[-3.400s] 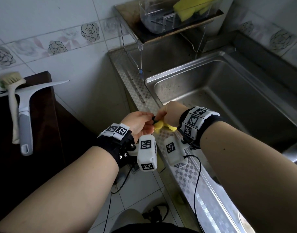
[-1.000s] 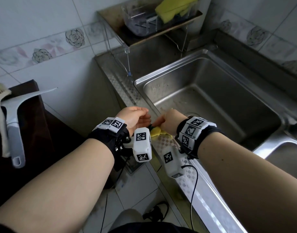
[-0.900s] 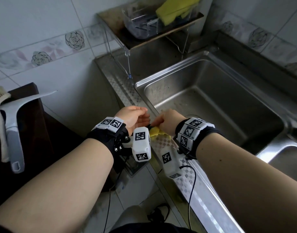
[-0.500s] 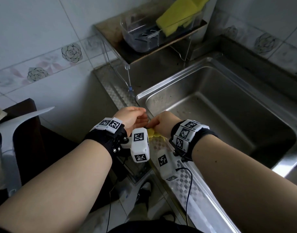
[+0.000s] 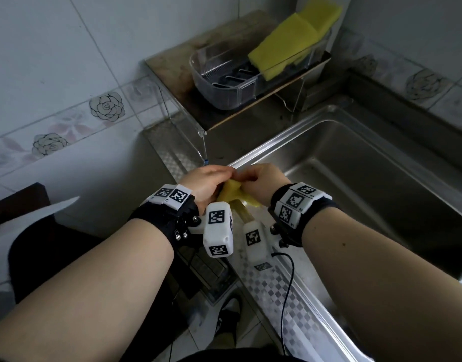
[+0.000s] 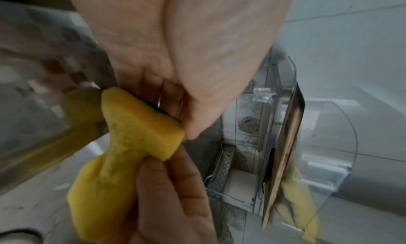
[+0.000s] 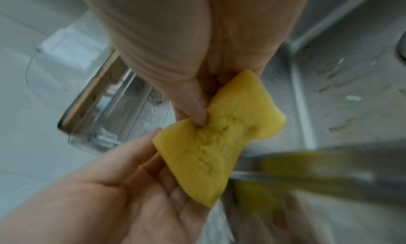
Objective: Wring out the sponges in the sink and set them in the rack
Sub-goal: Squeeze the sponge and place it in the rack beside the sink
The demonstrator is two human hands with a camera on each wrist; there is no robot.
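Note:
A yellow sponge (image 5: 234, 195) is held between both hands above the sink's near left corner. My left hand (image 5: 211, 182) pinches one end of the sponge (image 6: 131, 135) between thumb and fingers. My right hand (image 5: 261, 178) grips the other end, its thumb (image 7: 198, 115) pressed into the creased sponge (image 7: 215, 140). The steel sink (image 5: 355, 184) lies to the right and looks bare. The clear plastic rack (image 5: 224, 82) stands on a raised shelf at the back, with two yellow sponges (image 5: 290, 45) leaning in its right end.
The shelf (image 5: 177, 64) rests on clear legs over the counter's back left corner. A patterned steel counter rim (image 5: 277, 291) runs along the sink's near side. A white squeegee (image 5: 36, 218) lies on a dark surface at the left. Tiled walls close the back and left.
Both hands have kept hold of the sponge and shifted slightly forward to the sink's corner. More of the sponge shows between them. The view has tilted up, showing more of the rack.

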